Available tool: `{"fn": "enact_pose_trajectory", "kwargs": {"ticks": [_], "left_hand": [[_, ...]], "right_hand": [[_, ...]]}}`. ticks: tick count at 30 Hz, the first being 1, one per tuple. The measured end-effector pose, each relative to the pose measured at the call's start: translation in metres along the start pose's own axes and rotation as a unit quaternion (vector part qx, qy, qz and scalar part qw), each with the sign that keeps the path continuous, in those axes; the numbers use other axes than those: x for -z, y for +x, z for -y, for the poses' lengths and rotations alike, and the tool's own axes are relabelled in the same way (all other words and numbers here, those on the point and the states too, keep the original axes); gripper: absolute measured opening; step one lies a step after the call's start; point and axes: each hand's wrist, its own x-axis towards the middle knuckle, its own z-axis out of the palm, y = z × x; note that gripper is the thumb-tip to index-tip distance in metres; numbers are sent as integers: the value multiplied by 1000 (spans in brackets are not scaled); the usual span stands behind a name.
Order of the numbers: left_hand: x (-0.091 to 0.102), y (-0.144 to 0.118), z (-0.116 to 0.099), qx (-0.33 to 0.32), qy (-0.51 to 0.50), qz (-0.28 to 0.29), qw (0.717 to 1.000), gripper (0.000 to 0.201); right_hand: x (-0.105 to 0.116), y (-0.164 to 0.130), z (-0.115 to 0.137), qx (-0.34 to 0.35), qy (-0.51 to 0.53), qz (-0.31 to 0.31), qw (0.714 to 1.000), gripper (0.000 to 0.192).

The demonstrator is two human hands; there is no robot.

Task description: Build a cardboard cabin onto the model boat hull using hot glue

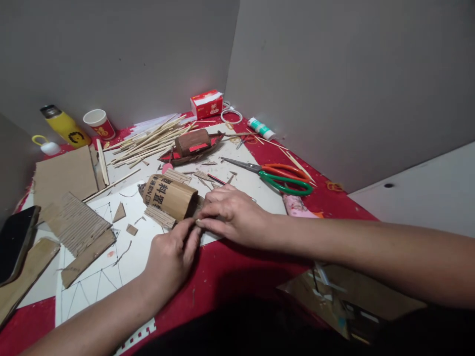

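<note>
Head view, left hand: the left hand (171,257) comes in from the lower left, its fingers curled and pinching at the near end of the cardboard roll (169,196), fingertips meeting those of the other hand.
Head view, right hand: the right hand (233,215) reaches across from the right, palm down, its fingers closed on the same end of the roll.
Cardboard roll: it lies on its side on the white paper sheet (122,262), printed with dark characters, a corrugated strip under its near edge.
Model boat: a small brown boat model (193,146) with a red deck sits behind the roll, well apart from the hands.
Sticks: a loose bundle of wooden sticks (148,141) lies just left of the boat.
Scissors: scissors with orange and green handles (278,176) lie to the right of the roll, blades pointing left.
Left side: corrugated cardboard pieces (76,222), a phone (15,242), a yellow bottle (65,126) and a paper cup (98,123).
Back: a red tissue pack (206,104) and a glue tube (261,128) on the red tablecloth (222,272).
</note>
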Motion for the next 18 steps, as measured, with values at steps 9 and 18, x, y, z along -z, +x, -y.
{"fn": "enact_pose_trajectory", "kwargs": {"ticks": [9, 18], "left_hand": [[-2, 0, -1, 1, 61, -9, 998, 20], [-5, 1, 11, -91, 117, -63, 987, 18]], "right_hand": [[41, -15, 5, -71, 51, -39, 995, 12], [112, -111, -15, -267, -212, 95, 935, 31]]}}
